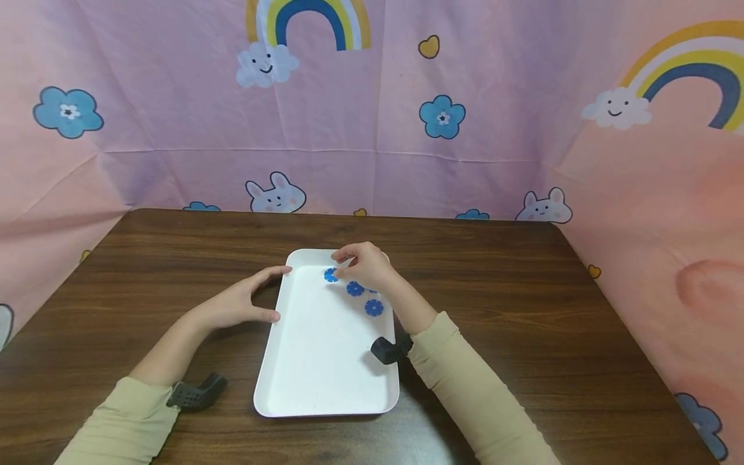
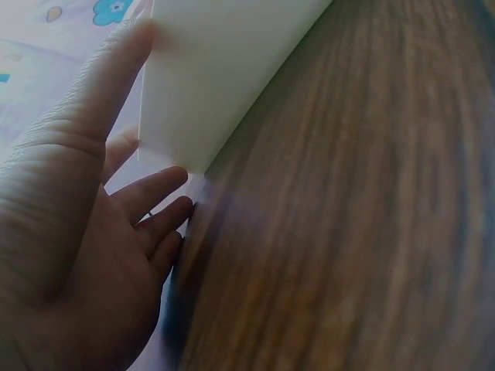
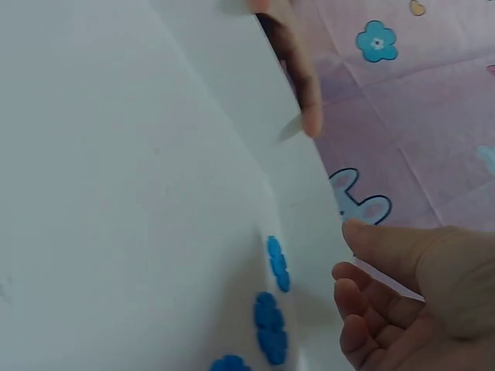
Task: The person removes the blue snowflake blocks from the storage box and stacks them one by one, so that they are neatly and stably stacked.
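Observation:
A white rectangular tray (image 1: 325,361) lies on the table with several flat blue notched discs (image 1: 374,307) toward its far right part. My left hand (image 1: 232,303) spreads along the tray's left side, thumb and fingertips touching the rim. In the left wrist view the thumb (image 2: 116,85) lies at the rim, the other fingers lower beside the tray's corner. Over the far end is my right hand (image 1: 369,266), fingers bent, right by the farthest disc (image 1: 330,275) and partly covering it. From the right wrist view, nothing shows between its thumb and fingers.
The dark wooden table (image 1: 511,310) extends on both sides of the tray. Behind and beside it hangs a pink patterned cloth (image 1: 349,116). A black wrist camera (image 1: 197,392) sits on the left forearm, another (image 1: 391,350) on the right, over the tray's edge.

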The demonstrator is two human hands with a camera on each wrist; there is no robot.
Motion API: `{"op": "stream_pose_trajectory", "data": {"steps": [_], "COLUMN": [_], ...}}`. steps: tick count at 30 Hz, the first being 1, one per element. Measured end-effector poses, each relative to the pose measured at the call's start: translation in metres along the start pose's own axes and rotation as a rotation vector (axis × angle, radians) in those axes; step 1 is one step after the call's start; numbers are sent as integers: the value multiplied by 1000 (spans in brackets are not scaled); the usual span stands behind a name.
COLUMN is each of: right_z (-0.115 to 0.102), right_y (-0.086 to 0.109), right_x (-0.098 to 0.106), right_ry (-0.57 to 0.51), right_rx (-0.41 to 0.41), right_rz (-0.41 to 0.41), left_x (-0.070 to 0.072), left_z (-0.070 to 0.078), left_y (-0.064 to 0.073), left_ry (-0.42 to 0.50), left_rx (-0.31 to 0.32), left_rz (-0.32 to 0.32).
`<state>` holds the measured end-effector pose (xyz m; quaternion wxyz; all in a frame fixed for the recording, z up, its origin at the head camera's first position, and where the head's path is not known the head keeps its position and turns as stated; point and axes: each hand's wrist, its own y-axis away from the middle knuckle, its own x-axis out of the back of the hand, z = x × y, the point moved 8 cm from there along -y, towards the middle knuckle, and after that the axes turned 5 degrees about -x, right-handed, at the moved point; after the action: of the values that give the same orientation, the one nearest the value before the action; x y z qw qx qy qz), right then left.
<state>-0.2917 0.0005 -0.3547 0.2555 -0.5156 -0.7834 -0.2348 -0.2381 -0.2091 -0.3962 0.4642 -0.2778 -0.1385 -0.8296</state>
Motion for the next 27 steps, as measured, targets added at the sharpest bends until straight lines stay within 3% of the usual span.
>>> {"op": "stream_pose_trajectory", "data": {"steps": [16,27], "right_z": [11,14], "right_y": [-10,-12], "right_x": [-19,-27], "right_ry": [-14,110], "right_rx": [-31,-40], "right_rz": [81,86], "left_x": [1,0], "left_z": [0,-3], "left_y": [-1,-2], "left_ry": [-8,4], "left_rx": [-9,-21], "left_rz": [5,2]}}
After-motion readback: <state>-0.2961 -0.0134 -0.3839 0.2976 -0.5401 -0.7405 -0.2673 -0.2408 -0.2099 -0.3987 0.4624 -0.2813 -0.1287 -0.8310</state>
